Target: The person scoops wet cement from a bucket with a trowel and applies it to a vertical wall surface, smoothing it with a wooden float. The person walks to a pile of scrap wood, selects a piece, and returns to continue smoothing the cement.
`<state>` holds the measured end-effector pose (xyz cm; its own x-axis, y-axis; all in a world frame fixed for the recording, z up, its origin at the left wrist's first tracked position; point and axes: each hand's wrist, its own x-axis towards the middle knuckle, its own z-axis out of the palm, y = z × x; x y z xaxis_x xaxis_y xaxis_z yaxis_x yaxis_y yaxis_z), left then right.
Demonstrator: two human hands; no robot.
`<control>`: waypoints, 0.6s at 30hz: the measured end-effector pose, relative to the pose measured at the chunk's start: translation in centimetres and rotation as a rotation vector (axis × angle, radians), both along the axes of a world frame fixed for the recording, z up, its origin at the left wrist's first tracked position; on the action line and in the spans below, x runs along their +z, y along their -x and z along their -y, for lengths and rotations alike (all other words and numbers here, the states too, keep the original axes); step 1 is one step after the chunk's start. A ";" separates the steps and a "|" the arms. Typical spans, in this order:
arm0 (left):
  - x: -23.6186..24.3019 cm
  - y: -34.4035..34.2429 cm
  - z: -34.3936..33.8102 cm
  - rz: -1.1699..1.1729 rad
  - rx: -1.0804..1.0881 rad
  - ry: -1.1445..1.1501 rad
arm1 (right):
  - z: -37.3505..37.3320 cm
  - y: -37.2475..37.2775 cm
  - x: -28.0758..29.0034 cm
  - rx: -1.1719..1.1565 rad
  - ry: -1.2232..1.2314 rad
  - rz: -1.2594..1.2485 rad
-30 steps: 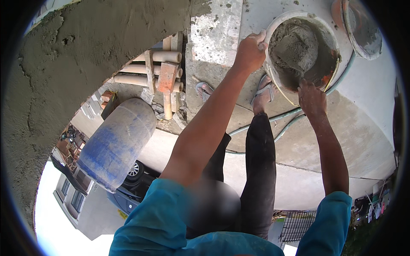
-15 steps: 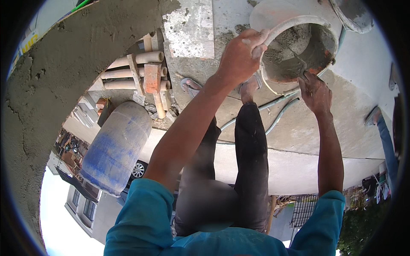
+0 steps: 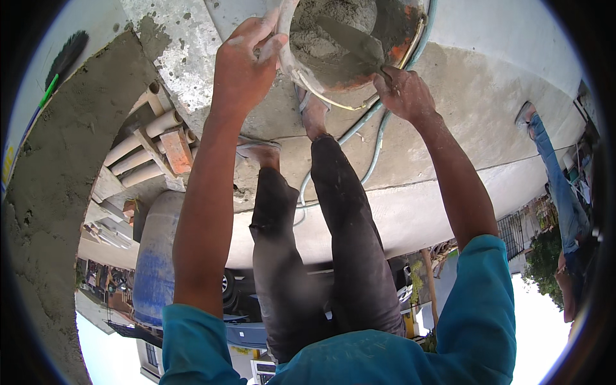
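Left grip [image 3: 247,64]: thumb and fingers pinching the left rim of the bucket. Right grip [image 3: 405,93]: fingers curled closed around the handle end of the trowel, at the bucket's near right side.

Bucket [image 3: 290,61]: one, round, pale rim, orange patches on the inner wall; far part of the scene, right of the left grip; yellowish wire handle [image 3: 335,104] hanging along its near side.

Trowel [image 3: 359,46]: one, grey blade inside the bucket's mouth, tip toward far left; whether it touches the mortar cannot be told.

Mortar [image 3: 307,40]: grey, lumpy, inside the bucket.

Hose [image 3: 429,32]: grey-green, right of the bucket, looping nearer across the ground.

Board [image 3: 186,58]: white, grey-spattered, left of the left grip.

Pipes [image 3: 151,125]: tan, stacked, farther left.

Barrel [image 3: 151,282]: blue, dusty, near left, partly behind the left forearm.

Another person [image 3: 548,157]: blue trousers, far right edge.
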<state>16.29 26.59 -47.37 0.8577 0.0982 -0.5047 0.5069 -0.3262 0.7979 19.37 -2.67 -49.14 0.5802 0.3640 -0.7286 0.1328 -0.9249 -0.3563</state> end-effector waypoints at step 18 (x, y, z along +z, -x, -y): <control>-2.6 6.6 -6.2 -0.340 0.458 0.291 | -16.2 7.1 8.2 -1.034 -0.948 -0.900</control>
